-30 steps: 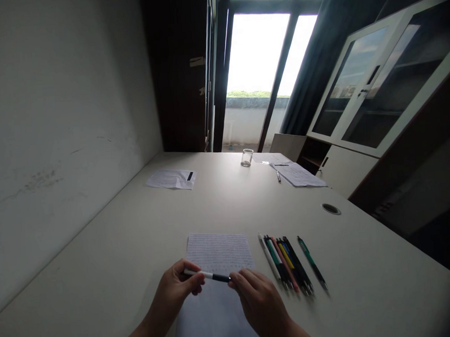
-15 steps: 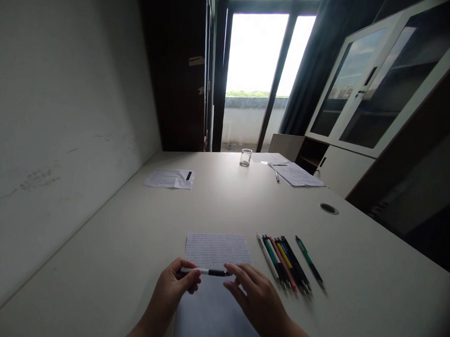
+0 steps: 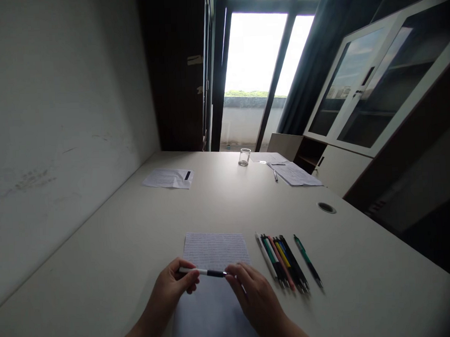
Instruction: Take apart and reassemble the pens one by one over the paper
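One white/blk pen [image 3: 210, 273], lower ctr of frame, over paper [image 3: 215, 246]: L hand [image 3: 173, 286] grip clamped on white end, R hand [image 3: 255, 291] grip pinching tip. Prob. light, stiff, slick; best held mid-barrel. Pen row [image 3: 282, 263] lies lower R on counter [image 3: 116, 243].

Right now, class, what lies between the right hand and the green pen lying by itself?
A side-by-side group of pens lies between the right hand and the green pen, as the head view shows.
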